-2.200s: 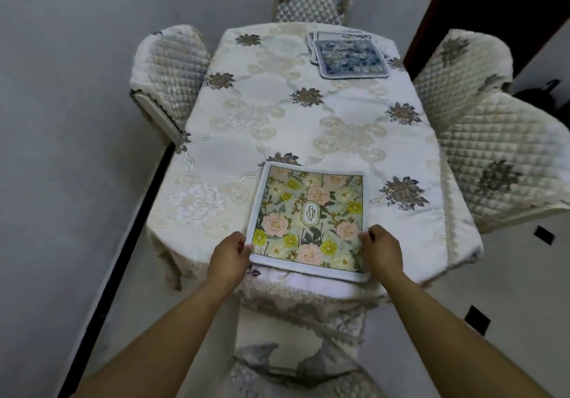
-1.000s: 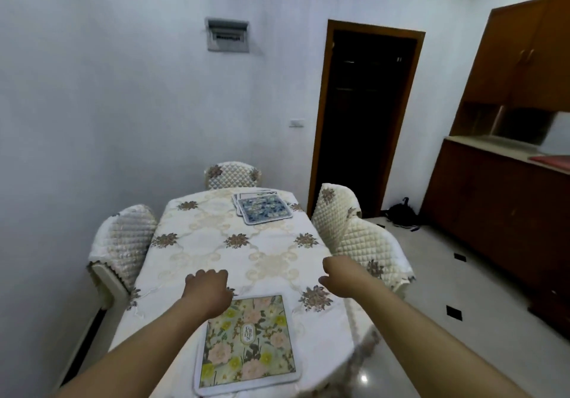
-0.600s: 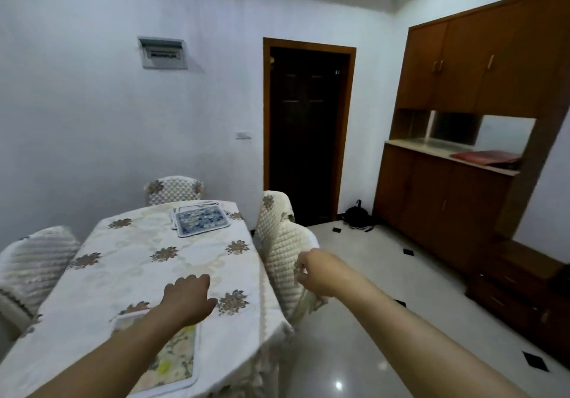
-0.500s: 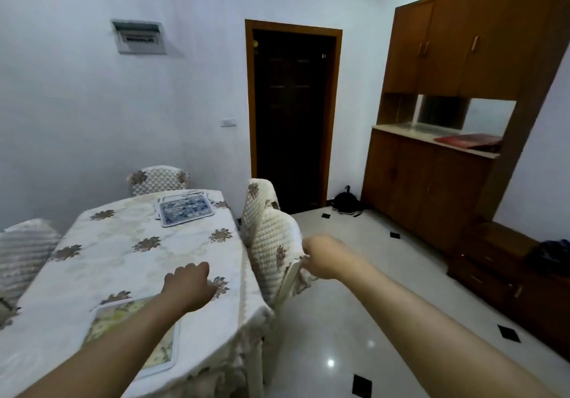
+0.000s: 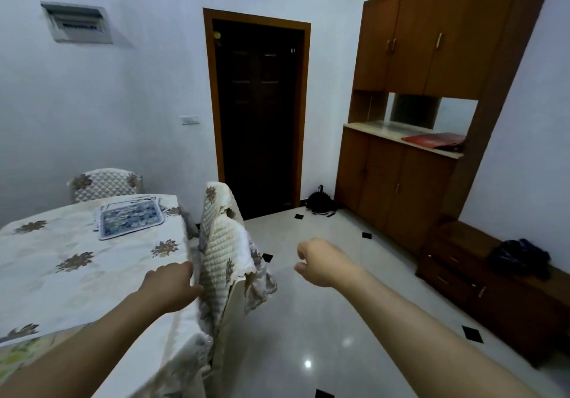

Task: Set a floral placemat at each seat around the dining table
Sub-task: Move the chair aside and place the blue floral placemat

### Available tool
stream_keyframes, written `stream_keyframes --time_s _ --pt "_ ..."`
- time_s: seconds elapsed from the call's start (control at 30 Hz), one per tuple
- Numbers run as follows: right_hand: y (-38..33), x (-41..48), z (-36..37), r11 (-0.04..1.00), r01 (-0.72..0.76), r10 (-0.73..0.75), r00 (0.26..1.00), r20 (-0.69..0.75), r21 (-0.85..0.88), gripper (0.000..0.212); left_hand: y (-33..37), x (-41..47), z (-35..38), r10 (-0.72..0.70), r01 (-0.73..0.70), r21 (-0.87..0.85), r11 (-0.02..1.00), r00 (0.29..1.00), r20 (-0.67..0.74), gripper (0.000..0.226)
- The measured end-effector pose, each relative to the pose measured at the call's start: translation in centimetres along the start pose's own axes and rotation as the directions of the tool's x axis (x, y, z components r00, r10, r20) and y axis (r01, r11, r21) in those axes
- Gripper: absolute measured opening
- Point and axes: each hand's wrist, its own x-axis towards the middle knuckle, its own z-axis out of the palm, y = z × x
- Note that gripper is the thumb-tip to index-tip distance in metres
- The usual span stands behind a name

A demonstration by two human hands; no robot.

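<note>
A green floral placemat (image 5: 14,355) lies at the near end of the dining table (image 5: 77,277), partly hidden by my left forearm. A stack of blue floral placemats (image 5: 129,217) sits at the far end of the table. My left hand (image 5: 171,286) is over the table's right edge, against the quilted cover of the nearer side chair (image 5: 222,262), and holds nothing. My right hand (image 5: 320,262) hangs in the air over the floor to the right of that chair, fingers loosely curled and empty.
A second quilted chair (image 5: 217,203) stands behind the near one, and another chair (image 5: 105,183) at the table's far end. A dark doorway (image 5: 257,117) and brown cabinets (image 5: 401,181) line the back and right. Glossy tiled floor (image 5: 324,320) lies to the right.
Both hands have let go of the green placemat, which lies on the table. My view has lifted and turned right along the table's right side, and my hands have moved toward the side chairs.
</note>
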Motion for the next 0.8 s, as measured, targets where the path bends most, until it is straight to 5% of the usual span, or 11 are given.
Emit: stream_keyframes --time_s 0.33,0.67,0.8 --pt "8.7 18.6 -1.0 1.0 -0.001 0.001 1.0 0.015 -0.013 0.026 7.0 20.5 -0.6 0.083 -0.085 -0.141 0.986 0.996 -0.019 0.048" --pt "16.8 39.2 -0.6 0.993 0.119 -0.118 0.992 0.039 -0.011 0.024 11.8 39.4 -1.4 -0.036 0.035 -0.023 0.999 0.996 -0.078 0.045" --pt "19.2 50.2 0.2 0.962 0.273 -0.273 0.961 0.03 0.006 0.019 11.8 46.2 -0.4 -0.176 0.181 0.034 0.983 0.979 -0.107 0.041"
